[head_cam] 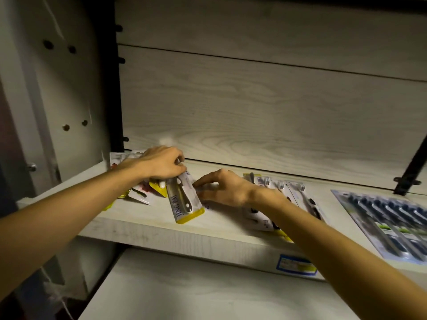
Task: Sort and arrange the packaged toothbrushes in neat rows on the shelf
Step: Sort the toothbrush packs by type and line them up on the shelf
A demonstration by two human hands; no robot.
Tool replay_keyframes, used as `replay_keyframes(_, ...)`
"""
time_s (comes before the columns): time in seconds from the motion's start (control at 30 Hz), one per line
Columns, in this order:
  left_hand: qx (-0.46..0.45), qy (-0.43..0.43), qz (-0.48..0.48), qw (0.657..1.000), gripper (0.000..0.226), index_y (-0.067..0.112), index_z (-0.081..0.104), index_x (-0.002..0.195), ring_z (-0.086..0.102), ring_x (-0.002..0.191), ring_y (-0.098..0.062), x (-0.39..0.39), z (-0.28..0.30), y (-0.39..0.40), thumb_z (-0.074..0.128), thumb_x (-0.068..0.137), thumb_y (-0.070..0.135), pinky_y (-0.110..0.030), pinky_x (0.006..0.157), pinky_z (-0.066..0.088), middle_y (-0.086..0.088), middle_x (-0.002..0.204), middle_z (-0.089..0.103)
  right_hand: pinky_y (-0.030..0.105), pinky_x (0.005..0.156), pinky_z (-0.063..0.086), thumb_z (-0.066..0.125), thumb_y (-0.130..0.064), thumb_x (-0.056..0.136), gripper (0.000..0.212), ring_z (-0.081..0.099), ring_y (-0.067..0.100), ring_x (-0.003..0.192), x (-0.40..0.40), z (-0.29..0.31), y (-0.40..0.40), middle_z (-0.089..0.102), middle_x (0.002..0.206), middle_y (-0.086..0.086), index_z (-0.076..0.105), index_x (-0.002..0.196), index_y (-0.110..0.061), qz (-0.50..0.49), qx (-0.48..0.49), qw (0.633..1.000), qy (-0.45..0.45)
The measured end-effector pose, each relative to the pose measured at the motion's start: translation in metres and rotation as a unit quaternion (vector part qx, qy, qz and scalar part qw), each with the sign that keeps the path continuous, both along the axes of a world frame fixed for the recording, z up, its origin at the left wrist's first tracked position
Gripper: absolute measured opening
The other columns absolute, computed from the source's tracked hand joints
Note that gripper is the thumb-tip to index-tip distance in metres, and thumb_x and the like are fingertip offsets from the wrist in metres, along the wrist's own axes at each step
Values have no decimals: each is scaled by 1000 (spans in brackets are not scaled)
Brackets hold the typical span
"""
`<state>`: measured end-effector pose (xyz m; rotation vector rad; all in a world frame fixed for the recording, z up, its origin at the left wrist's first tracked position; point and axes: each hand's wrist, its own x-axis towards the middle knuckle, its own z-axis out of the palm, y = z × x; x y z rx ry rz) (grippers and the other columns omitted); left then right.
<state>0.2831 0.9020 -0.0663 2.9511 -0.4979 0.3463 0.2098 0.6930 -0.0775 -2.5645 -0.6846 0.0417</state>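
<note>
Wood-grain panelling [254, 107] forms the back of the unit, and a dark bracket [410, 172] leans against it at the right. A blue and yellow price label [296, 265] is stuck to the front edge of the pale shelf [147, 224], and a lower shelf [196, 289] is seen beneath. At the far right a wide multi-pack of dark toothbrushes [388, 225] is laid flat, well apart from both hands.

One yellow-edged toothbrush pack [184, 202] is held at its top end by the left hand [161, 162], whose fingers are curled around it; its lower end is tilted toward the shelf's front edge. Behind and under that hand a loose heap of packs [141, 192] is spread at the left end of the shelf, overlapping one another at odd angles, partly hidden by the wrist.

The right hand [225, 188] is placed just beside the held pack, fingers bent and fingertips pointed at its right edge; whether anything is pinched between them cannot be told. Under and beyond the right forearm another group of packs [291, 192] is laid side by side, partly covered by the arm, with a yellow corner showing at the shelf's front edge.
</note>
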Motion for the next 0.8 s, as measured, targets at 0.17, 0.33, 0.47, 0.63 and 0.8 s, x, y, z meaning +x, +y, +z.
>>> replay_keyframes(0.17, -4, 13, -25, 1000, 30, 30, 63, 123, 61, 105, -21, 4, -2, -1, 59, 94, 41, -38, 89, 51, 3, 121, 67, 32, 105, 46, 67, -33, 93, 37, 60, 13, 116, 1, 1, -9, 68, 125, -4, 67, 128, -24, -18, -3, 1000, -6)
replay_keyframes(0.33, -22, 9, -45, 999, 31, 29, 64, 123, 61, 110, -21, 7, -3, -8, 65, 92, 31, -38, 92, 50, 4, 122, 67, 32, 108, 43, 67, -39, 92, 40, 57, 13, 121, 1, 0, -11, 66, 130, -5, 65, 130, -27, -33, -9, 999, -11)
replay_keyframes(0.47, -99, 22, -76, 992, 37, 24, 68, 121, 67, 99, -12, 5, -1, -20, 75, 85, 22, -38, 93, 54, 8, 105, 73, 30, 97, 48, 69, -33, 92, 31, 62, 11, 108, 2, 1, -18, 71, 119, -4, 72, 119, -20, -40, -13, 998, -53)
replay_keyframes(0.63, -171, -13, -111, 979, 36, 24, 72, 116, 68, 93, -7, 3, 4, -38, 78, 82, 15, -33, 91, 55, 11, 99, 75, 30, 89, 51, 64, -13, 94, 25, 65, 15, 97, 7, 15, -41, 72, 112, 4, 72, 117, -9, -81, 9, 995, -65)
replay_keyframes(0.8, -201, -50, -147, 967, 32, 26, 75, 112, 68, 97, -9, 3, 15, -63, 78, 82, 14, -34, 93, 56, 10, 105, 75, 38, 97, 52, 58, 4, 87, 38, 69, 23, 103, 7, 36, -78, 74, 109, 9, 71, 120, -8, -132, 11, 988, -75)
